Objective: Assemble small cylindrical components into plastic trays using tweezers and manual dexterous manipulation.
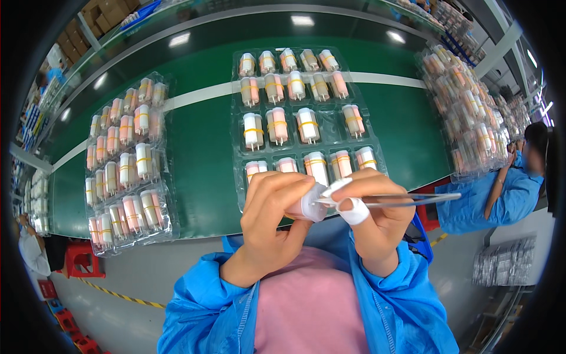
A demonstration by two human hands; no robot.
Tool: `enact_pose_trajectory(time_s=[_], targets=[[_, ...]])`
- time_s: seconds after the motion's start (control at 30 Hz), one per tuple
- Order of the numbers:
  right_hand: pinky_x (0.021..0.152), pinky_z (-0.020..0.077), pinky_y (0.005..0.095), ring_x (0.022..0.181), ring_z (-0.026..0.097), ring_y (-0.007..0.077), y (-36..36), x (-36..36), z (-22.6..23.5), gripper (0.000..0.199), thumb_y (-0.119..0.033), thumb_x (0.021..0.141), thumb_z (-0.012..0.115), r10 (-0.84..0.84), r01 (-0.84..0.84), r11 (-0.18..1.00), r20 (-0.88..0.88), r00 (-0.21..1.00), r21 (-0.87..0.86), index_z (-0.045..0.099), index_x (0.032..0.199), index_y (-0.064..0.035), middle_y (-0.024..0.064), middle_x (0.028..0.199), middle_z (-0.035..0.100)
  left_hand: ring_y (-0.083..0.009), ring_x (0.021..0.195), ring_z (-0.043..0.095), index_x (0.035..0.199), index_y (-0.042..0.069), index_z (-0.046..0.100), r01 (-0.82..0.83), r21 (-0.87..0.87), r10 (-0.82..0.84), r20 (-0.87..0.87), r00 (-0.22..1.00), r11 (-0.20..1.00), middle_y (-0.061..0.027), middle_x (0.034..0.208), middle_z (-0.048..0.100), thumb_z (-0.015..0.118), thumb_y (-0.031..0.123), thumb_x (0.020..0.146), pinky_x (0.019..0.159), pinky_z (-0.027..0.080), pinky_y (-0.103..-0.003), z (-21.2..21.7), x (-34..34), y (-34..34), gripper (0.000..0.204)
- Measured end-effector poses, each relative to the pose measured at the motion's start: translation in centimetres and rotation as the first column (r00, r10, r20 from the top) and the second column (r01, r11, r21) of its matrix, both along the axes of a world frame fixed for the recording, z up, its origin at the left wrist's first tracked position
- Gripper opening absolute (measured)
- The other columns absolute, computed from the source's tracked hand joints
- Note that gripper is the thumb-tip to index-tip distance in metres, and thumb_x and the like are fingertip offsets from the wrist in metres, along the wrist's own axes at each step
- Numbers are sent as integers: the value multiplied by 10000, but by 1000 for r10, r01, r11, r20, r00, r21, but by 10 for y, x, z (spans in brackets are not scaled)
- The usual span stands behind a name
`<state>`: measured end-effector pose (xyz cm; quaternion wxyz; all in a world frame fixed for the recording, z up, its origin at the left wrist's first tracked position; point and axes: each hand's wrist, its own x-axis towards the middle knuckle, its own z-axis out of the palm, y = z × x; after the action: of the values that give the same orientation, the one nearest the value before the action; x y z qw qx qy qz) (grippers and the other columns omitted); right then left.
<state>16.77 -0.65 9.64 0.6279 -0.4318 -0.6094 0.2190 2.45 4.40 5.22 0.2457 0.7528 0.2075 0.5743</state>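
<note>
My left hand (266, 212) is closed around a whitish cylindrical part (311, 206), its end turned to the right. In my right hand (380, 221) is a pair of metal tweezers (427, 199), whose tips meet the end of that part. White wraps cover the thumb and a fingertip of the right hand. What the tips grip is too small to make out. Just beyond my hands lies a clear plastic tray (331, 135) of paired white, pink and beige cylinders bound with yellow bands. One pocket in its third row holds nothing.
A green work surface (200, 138) with a white stripe (203, 94) runs across in front of me. Another filled tray (168, 206) lies at the left, and stacked trays (471, 118) stand at the right. A co-worker (495, 194) in blue sits beyond them. A red stool (84, 259) is at the lower left.
</note>
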Motion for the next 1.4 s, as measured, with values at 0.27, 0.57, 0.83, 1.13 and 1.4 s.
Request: enact_pose_trajectory(time_s=[0.27, 0.57, 0.83, 1.13, 1.4], targets=[[605, 494, 256, 689, 639, 183, -2, -2, -6, 135, 2, 741, 695, -38, 37, 997, 28, 999, 66, 667, 873, 5, 129, 781, 656, -301, 854, 561, 1049, -2, 596, 27, -51, -26, 19, 999, 998, -155, 982, 610, 722, -78, 554, 726, 454, -353, -2, 0, -1, 516], [574, 492, 260, 655, 641, 189, -2, -2, -6, 144, -22, 725, 717, -80, 73, 995, 104, 991, 68, 684, 866, -24, 115, 778, 664, -299, 847, 559, 1046, 2, 596, 12, -32, -12, 7, 1000, 999, -152, 981, 610, 722, -81, 547, 709, 452, -349, -1, 0, -1, 521], [583, 485, 252, 653, 630, 183, -2, -1, -6, 125, -9, 743, 698, -49, 45, 998, 67, 997, 53, 675, 866, -10, 116, 762, 652, -294, 845, 563, 1044, 15, 601, -2, 0, 2, -24, 1000, 1000, -139, 979, 618, 707, -90, 541, 701, 454, -349, 1, -1, -1, 525], [642, 468, 261, 721, 606, 168, 0, 5, -1, 92, 26, 774, 645, 64, -63, 998, -53, 997, 25, 645, 866, 29, 123, 811, 642, -278, 865, 578, 1066, 0, 581, 143, -177, -143, 14, 990, 974, -142, 988, 615, 719, -70, 601, 733, 466, -335, -1, -2, -5, 490], [698, 464, 267, 785, 597, 175, -4, 3, -7, 107, 20, 769, 658, 37, -24, 998, -258, 965, 53, 628, 870, 36, 125, 838, 637, -183, 902, 595, 1125, -4, 541, 375, -430, -319, 199, 927, 821, -121, 1020, 594, 745, -7, 701, 771, 483, -281, 1, -5, -9, 471]])
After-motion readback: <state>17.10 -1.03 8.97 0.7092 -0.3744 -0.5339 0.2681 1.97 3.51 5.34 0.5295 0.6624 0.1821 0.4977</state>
